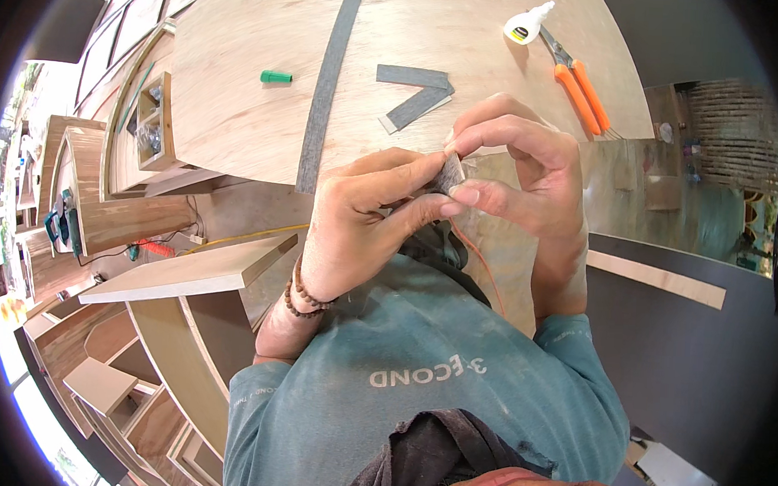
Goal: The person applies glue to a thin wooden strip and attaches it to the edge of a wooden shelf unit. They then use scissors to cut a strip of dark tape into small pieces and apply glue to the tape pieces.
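Both my hands meet just in front of a plywood board (239,89). My left hand (364,216), with a bead bracelet at the wrist, pinches a small grey strip piece (451,172) between thumb and fingers. My right hand (522,166) grips the same piece from the other side with thumb and forefinger. On the board lie a long grey edging strip (326,84) and two short grey strip offcuts (417,92).
A white glue bottle (527,25), orange-handled pliers (578,86) and a green cap (275,77) lie on the board. Wooden shelf parts and cabinet frames (143,319) fill the left. A dark panel (680,343) with a light batten sits right.
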### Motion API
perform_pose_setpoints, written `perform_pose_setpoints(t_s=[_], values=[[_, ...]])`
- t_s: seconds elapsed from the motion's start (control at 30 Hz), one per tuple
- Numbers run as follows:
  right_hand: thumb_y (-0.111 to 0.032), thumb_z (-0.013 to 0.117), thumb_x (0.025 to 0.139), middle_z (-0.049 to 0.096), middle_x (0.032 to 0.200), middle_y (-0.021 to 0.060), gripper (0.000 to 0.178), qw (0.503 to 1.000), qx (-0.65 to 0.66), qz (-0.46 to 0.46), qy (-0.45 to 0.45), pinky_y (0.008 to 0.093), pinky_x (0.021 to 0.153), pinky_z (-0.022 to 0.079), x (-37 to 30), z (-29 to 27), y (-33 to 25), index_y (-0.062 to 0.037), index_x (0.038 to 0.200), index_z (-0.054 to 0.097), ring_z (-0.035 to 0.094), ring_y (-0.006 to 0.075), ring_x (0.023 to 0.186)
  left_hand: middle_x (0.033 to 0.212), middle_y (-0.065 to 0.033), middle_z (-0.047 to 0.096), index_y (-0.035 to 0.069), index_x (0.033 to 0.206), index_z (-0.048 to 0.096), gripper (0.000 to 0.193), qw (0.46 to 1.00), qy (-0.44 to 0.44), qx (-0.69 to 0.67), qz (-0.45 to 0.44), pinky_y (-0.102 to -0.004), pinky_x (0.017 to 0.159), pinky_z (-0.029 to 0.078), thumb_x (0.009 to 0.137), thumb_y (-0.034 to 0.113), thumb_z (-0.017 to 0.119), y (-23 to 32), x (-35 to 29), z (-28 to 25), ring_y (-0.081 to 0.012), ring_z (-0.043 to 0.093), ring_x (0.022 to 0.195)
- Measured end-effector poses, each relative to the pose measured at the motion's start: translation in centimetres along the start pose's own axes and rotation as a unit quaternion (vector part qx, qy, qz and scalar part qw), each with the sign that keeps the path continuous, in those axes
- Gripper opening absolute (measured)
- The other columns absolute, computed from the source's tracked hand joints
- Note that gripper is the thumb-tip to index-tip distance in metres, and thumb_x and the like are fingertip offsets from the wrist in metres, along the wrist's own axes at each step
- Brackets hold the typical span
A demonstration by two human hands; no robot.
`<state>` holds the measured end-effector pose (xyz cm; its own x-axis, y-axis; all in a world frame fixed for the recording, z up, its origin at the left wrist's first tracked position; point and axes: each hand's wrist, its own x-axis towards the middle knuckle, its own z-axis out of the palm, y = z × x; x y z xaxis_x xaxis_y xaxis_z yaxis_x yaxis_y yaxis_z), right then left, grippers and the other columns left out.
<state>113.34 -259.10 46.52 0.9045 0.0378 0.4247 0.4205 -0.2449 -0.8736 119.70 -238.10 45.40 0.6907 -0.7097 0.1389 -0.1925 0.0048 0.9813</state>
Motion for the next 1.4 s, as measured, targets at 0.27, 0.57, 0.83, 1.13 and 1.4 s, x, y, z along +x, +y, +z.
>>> perform_pose_setpoints(t_s=[0.27, 0.57, 0.83, 1.13, 1.4], values=[[-0.006, 0.083, 0.081, 0.069, 0.102, 0.0102, 0.024, 0.999, -0.033, 0.009, -0.004, 0.0313, 0.084, 0.054, -0.4, -0.3, -0.5, 0.0004, 0.102, 0.074, 0.067, 0.0181, 0.093, 0.101, -0.0159, 0.073, -0.003, 0.117, 0.073, 0.038, 0.996, 0.039, 0.043, 0.069, -0.0318, 0.076, 0.055, 0.080, 0.001, 0.082, -0.8, -0.1, 0.9, -0.0239, 0.071, 0.087], [-0.003, 0.081, 0.078, 0.071, 0.086, 0.0077, 0.014, 0.981, -0.146, 0.030, 0.126, 0.0312, 0.069, 0.053, -0.9, 2.4, -2.3, -0.0022, 0.090, 0.073, 0.067, 0.0181, 0.081, 0.100, -0.0105, 0.071, 0.000, 0.113, 0.075, 0.045, 0.870, 0.240, 0.330, 0.278, -0.0341, 0.076, 0.057, 0.068, -0.009, 0.079, -2.6, 0.5, 2.6, -0.0262, 0.070, 0.089], [-0.001, 0.079, 0.076, 0.070, 0.084, 0.0078, 0.014, 0.962, -0.195, -0.084, 0.169, 0.0321, 0.067, 0.052, -0.3, 3.4, -0.6, -0.0014, 0.087, 0.071, 0.065, 0.0209, 0.076, 0.107, -0.0118, 0.072, 0.001, 0.116, 0.075, 0.049, 0.853, 0.271, 0.324, 0.306, -0.0364, 0.080, 0.060, 0.068, -0.010, 0.079, -3.3, 1.0, 2.5, -0.0279, 0.071, 0.094], [-0.001, 0.079, 0.076, 0.070, 0.086, 0.0097, 0.014, 0.956, -0.214, -0.107, 0.168, 0.0323, 0.068, 0.051, -0.3, 3.3, -0.4, -0.0022, 0.087, 0.071, 0.064, 0.0218, 0.076, 0.104, -0.0105, 0.075, 0.003, 0.111, 0.075, 0.041, 0.875, 0.225, 0.256, 0.343, -0.0424, 0.091, 0.059, 0.072, 0.002, 0.086, -3.1, 1.6, 1.4, -0.0296, 0.072, 0.098], [0.002, 0.077, 0.077, 0.069, 0.085, 0.0111, 0.012, 0.962, -0.142, -0.072, 0.221, 0.0294, 0.068, 0.048, -0.8, 2.8, -0.3, 0.0003, 0.087, 0.070, 0.062, 0.0184, 0.076, 0.104, -0.0127, 0.076, 0.001, 0.110, 0.076, 0.044, 0.853, 0.197, 0.381, 0.299, -0.0372, 0.084, 0.061, 0.068, -0.005, 0.086, -2.7, 2.2, -1.1, -0.0278, 0.074, 0.099]])
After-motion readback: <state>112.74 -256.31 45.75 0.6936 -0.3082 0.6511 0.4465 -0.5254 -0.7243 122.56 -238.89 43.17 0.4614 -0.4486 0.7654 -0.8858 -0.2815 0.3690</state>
